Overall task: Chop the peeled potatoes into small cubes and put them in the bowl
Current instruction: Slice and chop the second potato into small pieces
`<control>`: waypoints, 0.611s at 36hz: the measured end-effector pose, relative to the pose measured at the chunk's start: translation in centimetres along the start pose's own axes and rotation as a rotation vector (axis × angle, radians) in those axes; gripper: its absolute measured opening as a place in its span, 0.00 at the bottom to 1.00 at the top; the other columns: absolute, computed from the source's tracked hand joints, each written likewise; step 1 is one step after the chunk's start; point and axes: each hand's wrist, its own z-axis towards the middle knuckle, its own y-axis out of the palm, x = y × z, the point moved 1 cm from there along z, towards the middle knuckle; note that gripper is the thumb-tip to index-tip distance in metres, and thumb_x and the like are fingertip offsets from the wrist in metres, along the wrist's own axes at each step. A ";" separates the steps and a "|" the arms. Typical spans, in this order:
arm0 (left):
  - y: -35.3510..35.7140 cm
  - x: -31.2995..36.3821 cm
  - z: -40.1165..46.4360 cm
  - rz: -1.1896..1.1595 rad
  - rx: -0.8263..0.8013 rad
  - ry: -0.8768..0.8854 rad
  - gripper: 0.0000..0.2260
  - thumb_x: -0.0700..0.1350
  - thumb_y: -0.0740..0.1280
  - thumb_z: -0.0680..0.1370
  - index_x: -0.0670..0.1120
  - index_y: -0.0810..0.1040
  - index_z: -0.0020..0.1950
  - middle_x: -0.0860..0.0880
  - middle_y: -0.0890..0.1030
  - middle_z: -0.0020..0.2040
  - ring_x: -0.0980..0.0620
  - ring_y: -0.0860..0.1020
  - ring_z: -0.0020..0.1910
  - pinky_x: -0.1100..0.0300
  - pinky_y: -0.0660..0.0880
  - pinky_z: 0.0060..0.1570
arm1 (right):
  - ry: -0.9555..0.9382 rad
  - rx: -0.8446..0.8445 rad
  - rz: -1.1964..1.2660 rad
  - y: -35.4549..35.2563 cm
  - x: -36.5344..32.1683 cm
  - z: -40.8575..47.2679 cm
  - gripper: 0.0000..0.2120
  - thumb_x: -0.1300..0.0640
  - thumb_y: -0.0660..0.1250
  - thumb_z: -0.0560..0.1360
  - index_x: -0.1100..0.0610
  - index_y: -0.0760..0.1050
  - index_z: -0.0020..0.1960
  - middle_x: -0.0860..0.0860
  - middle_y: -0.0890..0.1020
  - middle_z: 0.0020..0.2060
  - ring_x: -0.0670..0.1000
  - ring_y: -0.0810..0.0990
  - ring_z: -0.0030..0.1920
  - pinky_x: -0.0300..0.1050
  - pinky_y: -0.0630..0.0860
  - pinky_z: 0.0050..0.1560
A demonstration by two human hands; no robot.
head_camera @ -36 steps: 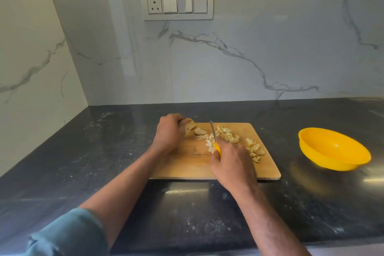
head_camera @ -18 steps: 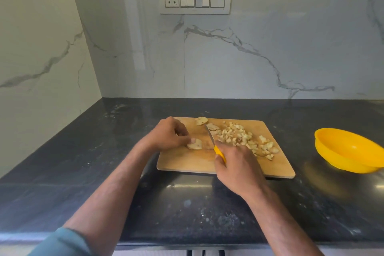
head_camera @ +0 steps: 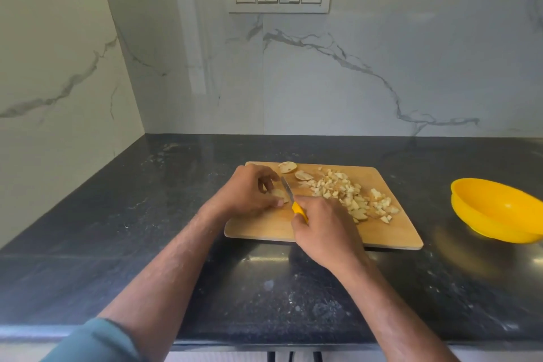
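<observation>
We see a potato slice [head_camera: 277, 194] lying flat near the left end of a wooden cutting board [head_camera: 390, 232], pinched in place by the curled fingers of our left hand [head_camera: 249, 194]; our right hand [head_camera: 323, 232] is wrapped around the yellow handle of a small knife [head_camera: 289, 194], its blade at the slice; two more uncut slices [head_camera: 295, 171] wait at the board's far edge; a heap of small potato cubes [head_camera: 349, 194] spreads to the right; the yellow bowl [head_camera: 496, 211] sits well apart on the dark counter [head_camera: 147, 214], seemingly without potato; we judge chopping mostly done, transfer not yet begun.
</observation>
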 end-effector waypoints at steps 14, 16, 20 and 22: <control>0.1 -0.2 0.1 -0.044 0.009 0.018 0.26 0.46 0.81 0.71 0.49 0.80 0.68 0.54 0.82 0.46 0.54 0.80 0.44 0.68 0.75 0.46 | -0.018 -0.053 -0.034 0.4 -0.2 0.9 0.20 0.55 0.63 0.79 0.52 0.76 0.70 0.49 0.86 0.44 0.43 0.71 0.30 0.33 0.60 0.27; 0.2 -0.1 0.1 -0.037 0.017 0.012 0.26 0.46 0.80 0.71 0.49 0.79 0.68 0.54 0.81 0.46 0.54 0.80 0.45 0.66 0.77 0.48 | -0.014 -0.062 -0.032 0.4 -0.3 1.0 0.20 0.55 0.63 0.78 0.52 0.76 0.70 0.49 0.86 0.44 0.46 0.75 0.32 0.35 0.65 0.28; 0.3 0.0 0.1 -0.025 0.019 0.015 0.25 0.47 0.80 0.72 0.49 0.80 0.68 0.53 0.82 0.47 0.55 0.80 0.46 0.61 0.79 0.51 | 0.005 -0.079 -0.060 0.5 -0.5 1.2 0.18 0.53 0.63 0.78 0.51 0.77 0.67 0.49 0.84 0.42 0.49 0.78 0.36 0.43 0.75 0.34; 0.3 0.0 0.0 -0.022 0.023 0.017 0.23 0.47 0.79 0.72 0.50 0.81 0.66 0.53 0.82 0.47 0.56 0.79 0.45 0.63 0.78 0.50 | 0.009 -0.084 -0.062 0.5 -0.6 1.2 0.17 0.53 0.63 0.79 0.50 0.78 0.67 0.47 0.82 0.39 0.47 0.77 0.34 0.41 0.73 0.32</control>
